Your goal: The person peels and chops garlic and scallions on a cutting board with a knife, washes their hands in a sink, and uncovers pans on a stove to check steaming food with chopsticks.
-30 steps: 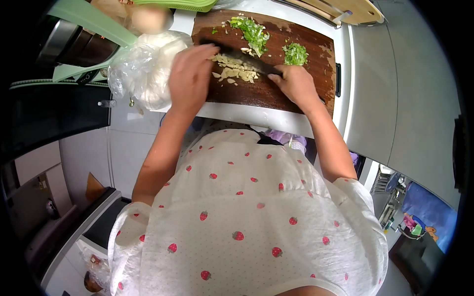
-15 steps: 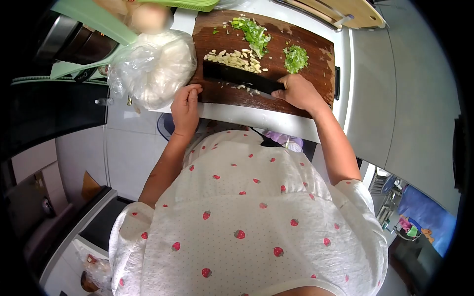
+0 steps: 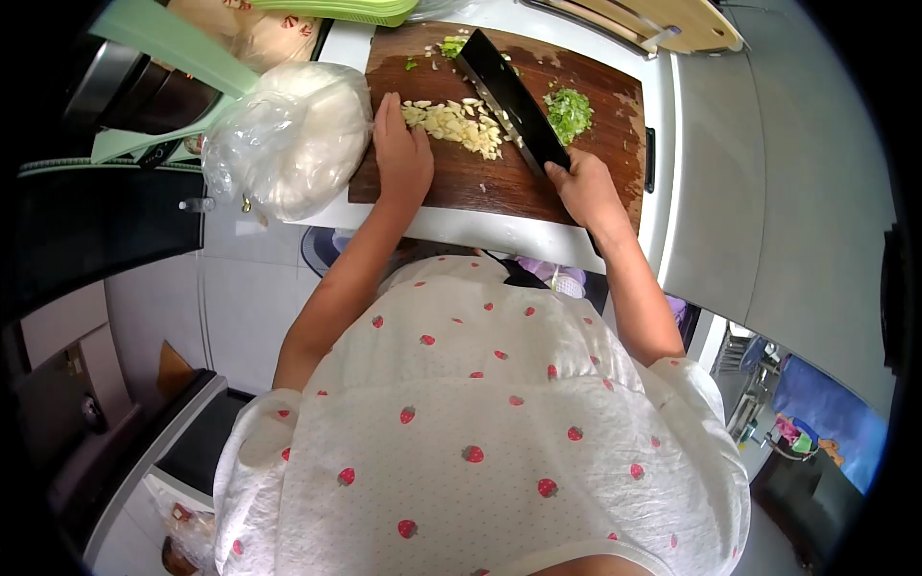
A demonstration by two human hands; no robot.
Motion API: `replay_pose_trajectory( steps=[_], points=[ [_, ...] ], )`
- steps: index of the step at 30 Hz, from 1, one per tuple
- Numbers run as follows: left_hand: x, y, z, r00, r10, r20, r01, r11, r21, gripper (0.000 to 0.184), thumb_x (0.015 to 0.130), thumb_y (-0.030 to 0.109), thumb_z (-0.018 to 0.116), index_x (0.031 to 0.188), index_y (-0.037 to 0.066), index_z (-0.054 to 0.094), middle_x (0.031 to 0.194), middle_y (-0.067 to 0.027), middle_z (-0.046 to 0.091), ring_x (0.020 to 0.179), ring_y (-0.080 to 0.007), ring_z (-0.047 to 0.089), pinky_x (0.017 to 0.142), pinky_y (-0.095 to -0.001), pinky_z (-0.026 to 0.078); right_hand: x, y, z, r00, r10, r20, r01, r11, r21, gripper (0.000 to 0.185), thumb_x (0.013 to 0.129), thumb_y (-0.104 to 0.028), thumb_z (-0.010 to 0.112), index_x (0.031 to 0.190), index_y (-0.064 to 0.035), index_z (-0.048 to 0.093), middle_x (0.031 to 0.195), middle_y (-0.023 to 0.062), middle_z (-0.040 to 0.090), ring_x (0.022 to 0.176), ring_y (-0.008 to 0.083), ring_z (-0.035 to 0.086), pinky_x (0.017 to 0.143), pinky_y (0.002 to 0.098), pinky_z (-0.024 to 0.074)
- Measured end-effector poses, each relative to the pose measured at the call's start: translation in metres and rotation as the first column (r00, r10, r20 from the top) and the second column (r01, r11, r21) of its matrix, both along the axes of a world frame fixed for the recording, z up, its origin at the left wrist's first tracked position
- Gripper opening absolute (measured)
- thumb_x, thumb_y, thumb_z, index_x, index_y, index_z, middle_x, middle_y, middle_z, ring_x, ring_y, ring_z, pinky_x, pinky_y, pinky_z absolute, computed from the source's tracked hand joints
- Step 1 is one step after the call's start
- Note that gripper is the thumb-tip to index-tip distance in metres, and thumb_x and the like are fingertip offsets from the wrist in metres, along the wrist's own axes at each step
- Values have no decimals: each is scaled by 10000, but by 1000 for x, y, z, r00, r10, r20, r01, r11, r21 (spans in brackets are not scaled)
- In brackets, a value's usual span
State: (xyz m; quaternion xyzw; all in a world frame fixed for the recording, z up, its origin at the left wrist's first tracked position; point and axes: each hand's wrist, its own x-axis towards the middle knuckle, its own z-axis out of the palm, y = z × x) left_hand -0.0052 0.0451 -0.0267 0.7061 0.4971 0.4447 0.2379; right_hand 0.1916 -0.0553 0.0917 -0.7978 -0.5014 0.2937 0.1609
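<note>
In the head view, my right hand (image 3: 584, 186) grips the handle of a black-bladed kitchen knife (image 3: 519, 101). Its wide blade slants up and left across the wooden cutting board (image 3: 499, 187), along the right side of a pile of chopped garlic (image 3: 453, 127). My left hand (image 3: 403, 156) rests on the board with fingers stretched out, against the pile's left end. Right of the blade lies a small heap of chopped greens (image 3: 569, 115). More chopped greens (image 3: 451, 46) show at the blade's far end, mostly hidden behind it.
A clear plastic bag with something white inside (image 3: 298, 134) sits left of the board. Behind it are a light green stand (image 3: 206, 53) and a green plastic basket (image 3: 355, 8). Light wooden boards (image 3: 672, 24) stand at the back right. The white counter edge (image 3: 471, 228) runs in front.
My right hand has swung the knife from lying crosswise in front of the garlic to slanting along its right side. My left hand has moved from the board's front corner to the garlic.
</note>
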Motion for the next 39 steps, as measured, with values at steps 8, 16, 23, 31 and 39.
replay_pose_trajectory(
  steps=[8,16,23,31,39],
  points=[
    [28,-11,5,948,-251,195,271,958,-89,423,841,-22,440,1262,-3,479,1309,-194,474,1224,-322,448,1039,-371,335,-16,-13,-13,974,86,208,-86,996,-13,214,839,-130,561,965,35,611,832,281,613,840,435,592,766,478,461],
    [-26,3,79,984,-177,31,158,936,314,439,817,-44,497,1251,21,501,1292,-159,495,1220,-349,442,1043,-404,329,-10,5,20,942,194,272,-215,976,46,208,841,-168,596,972,-12,635,796,251,616,801,405,604,701,457,467],
    [-20,51,91,688,-377,-620,458,888,-32,463,726,55,683,1172,103,568,1051,-103,635,1003,-289,582,947,-393,401,-14,41,14,790,398,466,-453,891,7,159,843,-188,583,931,-80,660,786,186,638,768,372,615,669,459,486],
    [7,69,75,519,-316,-794,535,845,14,96,727,75,593,767,113,671,742,-69,656,723,-266,641,694,-388,499,-8,50,-25,805,383,453,-386,918,-88,169,837,-210,582,925,-102,679,801,170,647,785,354,625,691,444,502],
    [-10,60,75,548,-289,-785,444,896,-20,149,741,111,645,877,154,687,805,-49,648,805,-267,631,673,-385,498,-12,53,-2,818,404,410,-449,894,14,141,757,-60,548,793,-50,683,822,191,658,791,352,649,700,436,520]
  ],
)
